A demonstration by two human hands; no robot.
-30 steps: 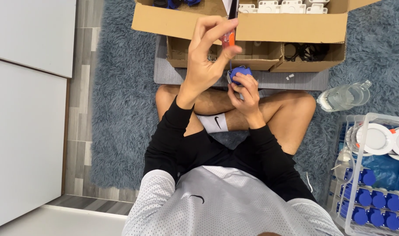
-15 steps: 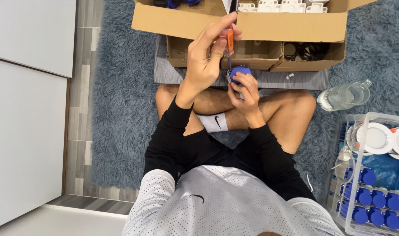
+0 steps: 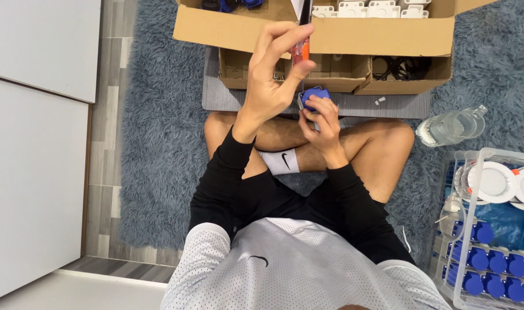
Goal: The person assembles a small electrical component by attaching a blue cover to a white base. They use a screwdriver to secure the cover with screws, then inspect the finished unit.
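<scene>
blue part (image 3: 315,96): your right hand (image 3: 322,123) clamps it; left hand (image 3: 270,74) pinches orange-handled screwdriver (image 3: 301,46) upright above it. fastening apparently underway, unfinished.

Single head-worn view, aimed almost straight down from above the seated person, close over torso and crossed legs. The raised left hand (image 3: 270,74) lies nearest the lens; the cardboard box (image 3: 331,34) crosses the top edge, the clear crate (image 3: 492,229) the right edge.

shaggy blue-grey rug (image 3: 158,172) on grey wood-plank floor (image 3: 101,189); white cabinet fronts (image 3: 35,143) at left; even light.
</scene>
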